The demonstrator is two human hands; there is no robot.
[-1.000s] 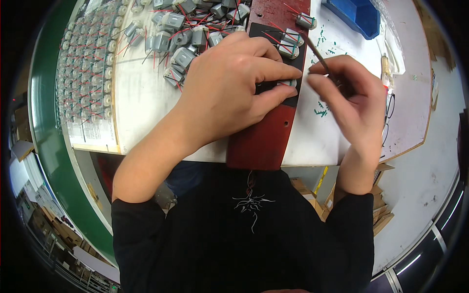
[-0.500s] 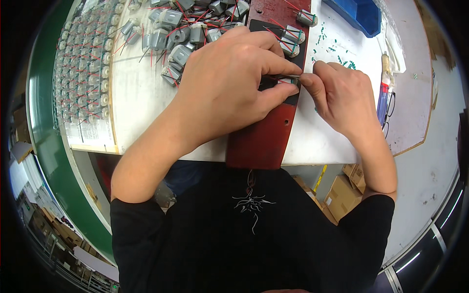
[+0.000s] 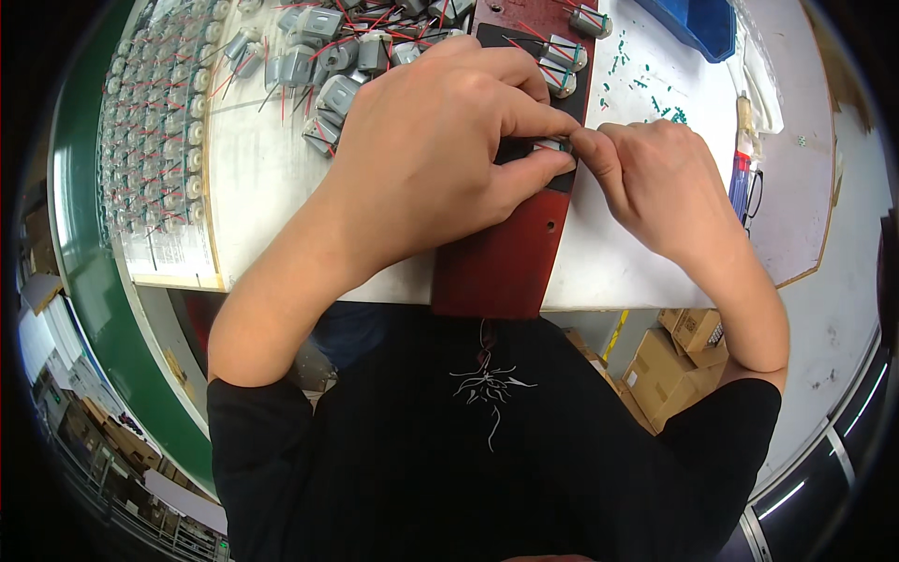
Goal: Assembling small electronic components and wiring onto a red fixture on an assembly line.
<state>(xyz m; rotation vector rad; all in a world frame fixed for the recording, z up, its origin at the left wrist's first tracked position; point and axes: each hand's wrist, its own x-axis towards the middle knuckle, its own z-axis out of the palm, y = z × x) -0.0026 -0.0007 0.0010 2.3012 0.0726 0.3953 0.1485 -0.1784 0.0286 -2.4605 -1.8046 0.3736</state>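
My left hand (image 3: 435, 140) reaches over a dark red board (image 3: 496, 267), its thumb and index finger closed on a small electric motor (image 3: 551, 145). Most of that motor is hidden beneath the fingers; a bit of its silver casing shows between them. Against its right end, my right hand (image 3: 660, 183) has thumb and fingers pinched together. Whatever that pinch contains is too small or hidden to make out. Farther up the board, more motors (image 3: 564, 56) with red and dark wires lie along its right edge, partly on a black pad (image 3: 492, 37).
A heap of silver motors (image 3: 318, 61) with wires lies left of the board. Farther left stand rows of motors with pale round ends (image 3: 154, 140). At the right are a blue bin (image 3: 688, 23), scattered green bits (image 3: 641, 84) and a slim tool with a blue handle (image 3: 740, 187).
Both hands stay at the same motor. My right forearm and elbow have swung slightly outward to the right, and the thin piece seen between the fingertips no longer shows.
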